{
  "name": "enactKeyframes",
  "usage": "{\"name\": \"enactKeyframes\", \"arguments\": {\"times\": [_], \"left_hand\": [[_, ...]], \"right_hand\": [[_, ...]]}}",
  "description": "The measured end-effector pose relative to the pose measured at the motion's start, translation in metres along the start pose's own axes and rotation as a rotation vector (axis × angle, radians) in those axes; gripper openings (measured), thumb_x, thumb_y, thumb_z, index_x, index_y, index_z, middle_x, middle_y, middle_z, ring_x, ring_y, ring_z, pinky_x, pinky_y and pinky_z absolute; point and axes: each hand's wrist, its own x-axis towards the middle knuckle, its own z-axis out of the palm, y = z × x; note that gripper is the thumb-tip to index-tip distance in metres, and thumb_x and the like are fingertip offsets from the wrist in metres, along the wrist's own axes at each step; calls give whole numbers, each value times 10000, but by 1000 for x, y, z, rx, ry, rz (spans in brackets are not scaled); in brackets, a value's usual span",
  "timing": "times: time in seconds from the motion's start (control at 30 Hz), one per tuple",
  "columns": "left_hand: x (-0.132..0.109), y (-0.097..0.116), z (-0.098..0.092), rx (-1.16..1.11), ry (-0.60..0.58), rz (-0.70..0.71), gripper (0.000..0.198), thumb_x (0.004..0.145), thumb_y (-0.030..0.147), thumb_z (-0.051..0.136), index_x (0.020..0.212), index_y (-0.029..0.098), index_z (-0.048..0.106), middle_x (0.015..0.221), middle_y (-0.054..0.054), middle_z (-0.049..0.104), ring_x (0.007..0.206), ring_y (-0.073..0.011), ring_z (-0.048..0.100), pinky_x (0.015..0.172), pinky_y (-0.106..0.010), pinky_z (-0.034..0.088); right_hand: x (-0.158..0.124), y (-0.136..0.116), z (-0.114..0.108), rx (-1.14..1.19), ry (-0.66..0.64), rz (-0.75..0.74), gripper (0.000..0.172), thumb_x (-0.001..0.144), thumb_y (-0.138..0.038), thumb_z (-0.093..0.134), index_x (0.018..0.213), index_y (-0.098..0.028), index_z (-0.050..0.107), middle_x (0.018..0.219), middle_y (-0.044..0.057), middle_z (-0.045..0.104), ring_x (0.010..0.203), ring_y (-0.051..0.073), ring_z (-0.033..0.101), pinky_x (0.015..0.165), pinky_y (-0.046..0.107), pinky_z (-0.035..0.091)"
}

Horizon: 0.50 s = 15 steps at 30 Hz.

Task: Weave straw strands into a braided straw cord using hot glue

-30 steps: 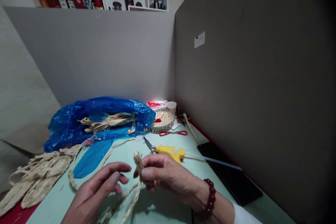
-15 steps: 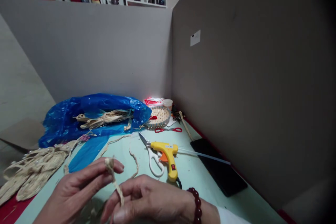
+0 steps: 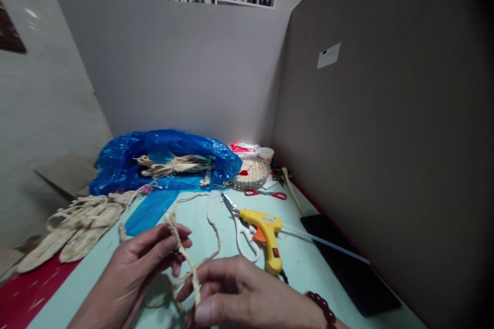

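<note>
A pale braided straw cord [image 3: 186,253] runs between my two hands at the bottom middle. My left hand [image 3: 141,259] pinches it near its looped, frayed upper end, thumb against fingers. Lower down, my right hand [image 3: 243,290] grips the same cord between thumb and forefinger. More of the cord loops over the table behind my hands and hangs blurred beneath them. Just beyond my right hand lie a yellow glue gun [image 3: 270,236] with a clear glue stick in its back, and white-handled scissors [image 3: 245,239] partly under it.
Woven straw sandals [image 3: 77,226] lie at the left edge. A blue plastic bag [image 3: 116,164] with a straw bundle [image 3: 177,164] sits at the back, beside a round woven basket [image 3: 252,172], a paper cup [image 3: 266,154] and red-handled scissors [image 3: 266,194]. A black tablet-like slab [image 3: 347,272] lies right, along a grey partition.
The view has swung left, so everything sits further right. My hands have shifted along the cord, showing a longer stretch between them, with its frayed end standing above my left fingers.
</note>
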Motion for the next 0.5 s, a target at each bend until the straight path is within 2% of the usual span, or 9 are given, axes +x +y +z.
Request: {"name": "enactKeyframes", "arguments": {"times": [0.03, 0.1, 0.17, 0.23, 0.33, 0.4, 0.5], "left_hand": [[3, -3, -4, 25, 33, 5, 389, 570, 438, 901, 856, 212, 763, 653, -5, 710, 495, -155, 628, 466, -257, 549], [8, -7, -11, 79, 19, 48, 405, 579, 478, 886, 856, 206, 772, 617, -16, 709, 463, -133, 603, 445, -221, 534], [12, -11, -14, 129, 10, 72, 420, 603, 471, 876, 912, 204, 778, 677, -31, 745, 437, -107, 576, 424, -200, 523], [12, -12, -13, 123, 11, 69, 423, 636, 442, 867, 977, 212, 769, 727, -25, 757, 403, -75, 531, 376, -173, 488], [7, -11, -6, 9, 11, 36, 452, 614, 400, 889, 1005, 220, 749, 715, 5, 732, 379, -51, 478, 303, -137, 406], [0, -7, -1, -80, 6, 10, 412, 600, 366, 902, 947, 219, 737, 686, 20, 715, 377, -39, 449, 303, -126, 381], [-10, 2, 8, -168, 0, -35, 409, 559, 356, 929, 885, 234, 713, 705, 24, 721, 398, -38, 447, 340, -135, 385]], "right_hand": [[-1, -2, -2, -75, 33, -4, 397, 726, -473, 811, 952, -168, 694, 760, -13, 648, 707, 99, 608, 742, 192, 474], [-5, -10, -8, -300, 158, -53, 355, 817, -489, 722, 989, -181, 688, 755, -11, 659, 702, 117, 627, 724, 210, 491], [-14, -20, -19, -506, 371, -117, 295, 911, -466, 600, 918, -178, 666, 726, 0, 658, 664, 128, 616, 663, 218, 478], [-27, -26, -33, -630, 619, -135, 327, 968, -457, 483, 824, -189, 602, 675, -1, 623, 582, 127, 549, 574, 227, 413], [-46, -18, -51, -852, 919, -80, 361, 976, -448, 454, 720, -205, 532, 630, 6, 558, 583, 158, 478, 609, 293, 330], [-55, -6, -59, -960, 1010, 3, 350, 944, -438, 495, 683, -207, 521, 619, 19, 532, 582, 178, 442, 610, 324, 270], [-57, 11, -64, -1027, 1026, 92, 361, 895, -504, 550, 700, -200, 559, 643, 39, 565, 604, 205, 475, 604, 330, 251]]}}
